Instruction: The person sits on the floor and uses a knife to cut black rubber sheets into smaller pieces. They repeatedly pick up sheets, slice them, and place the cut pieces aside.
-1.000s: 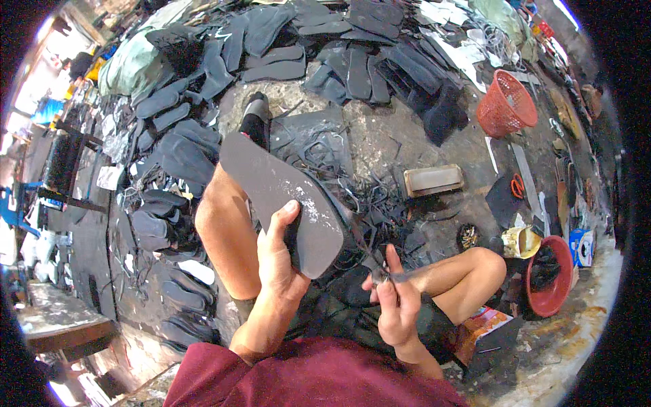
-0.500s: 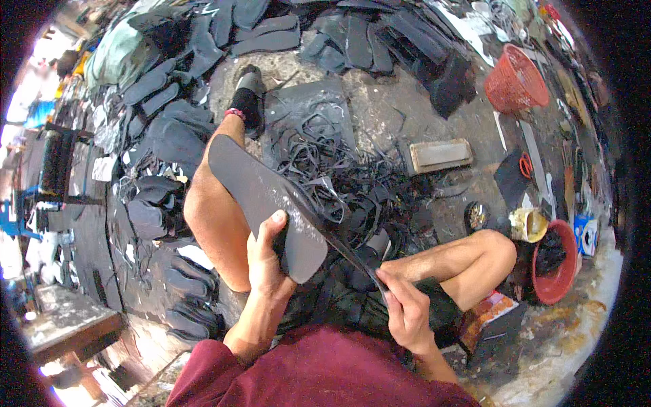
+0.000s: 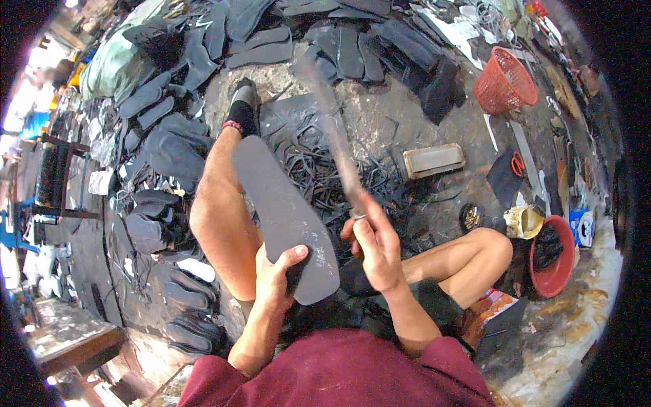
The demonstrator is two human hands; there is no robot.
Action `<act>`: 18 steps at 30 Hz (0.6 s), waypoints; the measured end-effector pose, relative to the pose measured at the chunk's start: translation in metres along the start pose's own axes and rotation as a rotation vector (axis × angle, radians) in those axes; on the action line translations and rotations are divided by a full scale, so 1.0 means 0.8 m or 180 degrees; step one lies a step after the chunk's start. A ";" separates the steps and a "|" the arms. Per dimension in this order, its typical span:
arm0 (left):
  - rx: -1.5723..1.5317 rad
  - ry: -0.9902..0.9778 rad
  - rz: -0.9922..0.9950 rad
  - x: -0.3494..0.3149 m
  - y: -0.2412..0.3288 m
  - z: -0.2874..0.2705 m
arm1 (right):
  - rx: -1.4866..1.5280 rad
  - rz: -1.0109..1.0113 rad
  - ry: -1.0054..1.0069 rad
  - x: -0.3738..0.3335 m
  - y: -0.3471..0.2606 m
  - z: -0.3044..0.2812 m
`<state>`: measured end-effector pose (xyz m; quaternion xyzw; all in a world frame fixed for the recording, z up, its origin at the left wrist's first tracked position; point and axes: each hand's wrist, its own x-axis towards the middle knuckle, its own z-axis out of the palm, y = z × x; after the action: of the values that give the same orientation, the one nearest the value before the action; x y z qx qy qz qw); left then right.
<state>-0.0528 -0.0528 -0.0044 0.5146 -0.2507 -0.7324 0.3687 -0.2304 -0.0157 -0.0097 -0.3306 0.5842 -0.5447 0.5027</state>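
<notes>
A dark grey shoe sole (image 3: pixel 281 210) lies slantwise over my lap, with whitish scuffs near its lower end. My left hand (image 3: pixel 277 275) grips its lower left edge, thumb on top and fingers hidden underneath. To the right of the sole, my right hand (image 3: pixel 376 244) is closed round the lower end of a long knife (image 3: pixel 332 129). The blade points up and away from me, smeared by motion, and appears apart from the sole. Beyond it, a tangle of thin black offcut strips (image 3: pixel 319 163) covers the floor between my legs.
Many dark soles (image 3: pixel 261 51) lie heaped at the far side, with more stacks (image 3: pixel 193 288) at my left. Toward the right are a red basket (image 3: pixel 505 81), a pale rectangular block (image 3: pixel 434 161), orange-handled scissors (image 3: pixel 517 163), a yellowish pot (image 3: pixel 522 222) and a red tub (image 3: pixel 557 271).
My right hand has swung the knife up and away from the sole's right edge. The sole has shifted slightly right and turned steeper, still in my left hand.
</notes>
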 end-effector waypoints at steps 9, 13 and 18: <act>0.3940 -0.0311 0.1119 0.079 -0.089 -0.039 | 0.1312 -0.0136 0.0589 -0.009 -0.026 -0.076; 0.4333 -0.0290 0.1910 0.049 -0.069 -0.008 | 0.0495 0.0403 0.0646 -0.033 0.010 -0.128; 0.4534 -0.1923 0.4299 0.044 -0.046 0.015 | 0.2055 0.0976 0.0244 -0.043 0.017 -0.093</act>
<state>-0.0816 -0.0589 -0.0481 0.1597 -0.9468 -0.1523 0.2344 -0.2894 0.0420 -0.0221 -0.0425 0.4433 -0.6314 0.6348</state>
